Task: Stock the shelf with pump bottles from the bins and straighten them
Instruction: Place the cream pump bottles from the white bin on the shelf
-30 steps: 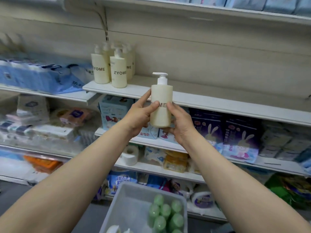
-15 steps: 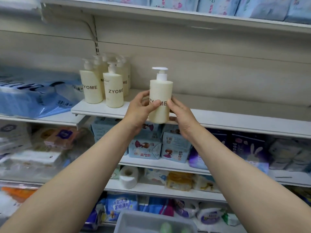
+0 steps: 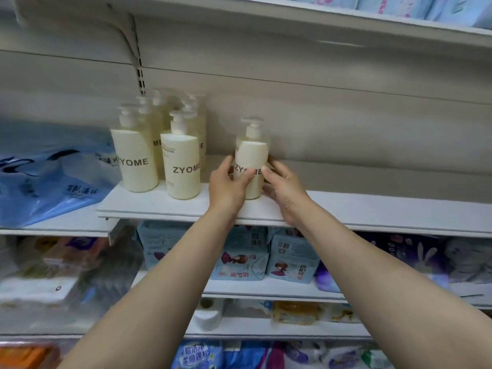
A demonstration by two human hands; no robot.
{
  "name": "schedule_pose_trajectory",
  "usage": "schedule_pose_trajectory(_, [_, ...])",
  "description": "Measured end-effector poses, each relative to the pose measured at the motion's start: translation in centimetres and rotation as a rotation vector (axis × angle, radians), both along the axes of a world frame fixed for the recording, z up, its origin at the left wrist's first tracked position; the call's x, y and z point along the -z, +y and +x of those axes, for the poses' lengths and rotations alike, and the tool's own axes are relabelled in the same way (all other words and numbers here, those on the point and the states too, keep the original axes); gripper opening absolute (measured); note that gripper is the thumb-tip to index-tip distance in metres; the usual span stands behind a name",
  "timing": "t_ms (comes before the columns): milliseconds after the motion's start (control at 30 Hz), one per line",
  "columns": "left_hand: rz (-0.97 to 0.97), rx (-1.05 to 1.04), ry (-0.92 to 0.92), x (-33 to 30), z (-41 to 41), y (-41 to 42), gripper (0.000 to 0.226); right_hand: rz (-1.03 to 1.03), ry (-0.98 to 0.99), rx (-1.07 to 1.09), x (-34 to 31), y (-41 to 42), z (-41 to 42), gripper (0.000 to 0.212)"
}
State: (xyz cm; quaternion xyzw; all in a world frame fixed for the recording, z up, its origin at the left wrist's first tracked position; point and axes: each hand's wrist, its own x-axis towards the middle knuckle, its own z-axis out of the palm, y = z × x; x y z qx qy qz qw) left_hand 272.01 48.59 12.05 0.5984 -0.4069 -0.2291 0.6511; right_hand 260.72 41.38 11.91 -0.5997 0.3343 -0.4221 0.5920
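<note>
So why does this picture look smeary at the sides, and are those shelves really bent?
Head view: the centre is fairly sharp, so ZYOME reads on the held pump bottle between the left hand and right hand; the blue bag and lower goods smear with blur; the wide lens bows the shelf; lighting is soft, without glare.

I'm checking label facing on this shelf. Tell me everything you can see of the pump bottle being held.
The pump bottle is a cream, plastic-looking cylinder with a white pump head and brown ZYOME lettering facing out, partly covered by thumbs. It stands upright on the white shelf, apart from the bottle group to its left. The left hand and right hand grip its sides.
</note>
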Motion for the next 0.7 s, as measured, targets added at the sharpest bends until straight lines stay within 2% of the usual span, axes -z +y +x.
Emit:
schedule_pose_trajectory(100, [0.022, -0.08, 0.067, 0.1, 0.9, -2.0, 0.061, 0.024, -0.026, 0.039, -0.1, -1.5, 1.9, 0.044])
schedule_pose_trajectory(267, [-0.008, -0.136, 0.127, 0.0, 2.7, -5.1, 0.042, 0.103, -0.088, 0.133, -0.1, -3.2, 4.8, 0.037])
schedule_pose_trajectory(400, [-0.026, -0.143, 0.183, 0.1, 3.7, -7.4, 0.046, 0.226, -0.227, 0.149, -0.2, -4.2, 7.0, 0.038])
schedule_pose_trajectory(500, [0.026, -0.154, 0.146, 0.7, 4.6, -8.8, 0.053, 0.241, -0.286, 0.187, -0.3, -4.8, 8.1, 0.043])
schedule_pose_trajectory(700, [0.102, -0.154, 0.074, 1.3, 5.3, -10.1, 0.065, 0.179, -0.18, 0.246, -0.4, -5.1, 9.0, 0.049])
